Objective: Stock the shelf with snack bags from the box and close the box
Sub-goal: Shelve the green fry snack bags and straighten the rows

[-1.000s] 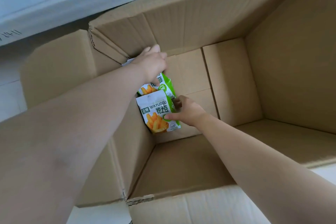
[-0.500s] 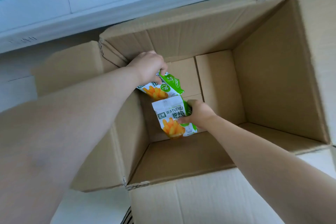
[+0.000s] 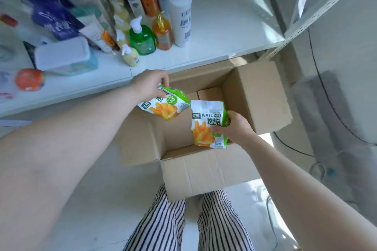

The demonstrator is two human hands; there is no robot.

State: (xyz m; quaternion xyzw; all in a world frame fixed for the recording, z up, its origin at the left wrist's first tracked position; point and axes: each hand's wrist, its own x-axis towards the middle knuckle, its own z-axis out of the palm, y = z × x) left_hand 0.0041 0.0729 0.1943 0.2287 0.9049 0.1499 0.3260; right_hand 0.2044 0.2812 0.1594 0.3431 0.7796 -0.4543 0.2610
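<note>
Two snack bags, one pinched in my left hand (image 3: 150, 85), one gripped in my right hand (image 3: 234, 126). Shelf (image 3: 224, 32) lies ahead, nearer my left, above the box (image 3: 204, 171).

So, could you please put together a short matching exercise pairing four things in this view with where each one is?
Things:
1. WATUDOU snack bag
2. tilted snack bag
3. green pump bottle
4. cardboard box

Places:
A. standing on the white shelf
B. on the floor below the shelf, flaps open
C. held in the left hand
D. held in the right hand

Pairs: 1-D, 2-C, 3-A, 4-B
</note>
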